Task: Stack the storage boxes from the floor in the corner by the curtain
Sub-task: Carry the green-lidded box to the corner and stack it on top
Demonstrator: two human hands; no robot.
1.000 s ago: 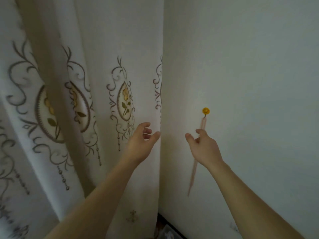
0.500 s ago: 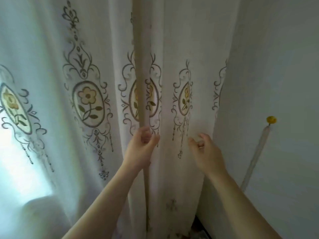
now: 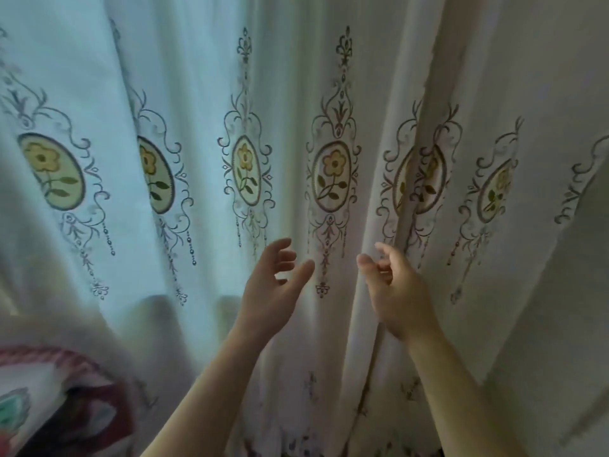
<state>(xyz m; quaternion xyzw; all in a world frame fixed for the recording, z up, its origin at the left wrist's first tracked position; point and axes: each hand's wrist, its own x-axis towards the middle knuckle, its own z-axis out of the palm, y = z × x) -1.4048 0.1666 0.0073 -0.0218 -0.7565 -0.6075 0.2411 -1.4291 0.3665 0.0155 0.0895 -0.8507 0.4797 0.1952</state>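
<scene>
Both hands are reaching empty at the curtain: left hand and right hand spread, gripping nothing. Storage boxes aren't showing. Probably between boxes; next move needs looking down to the floor.

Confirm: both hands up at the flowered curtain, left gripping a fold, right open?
Not quite. In the head view the left hand grips nothing; its fingers are spread and loose before the curtain. The right hand is open too.
</scene>
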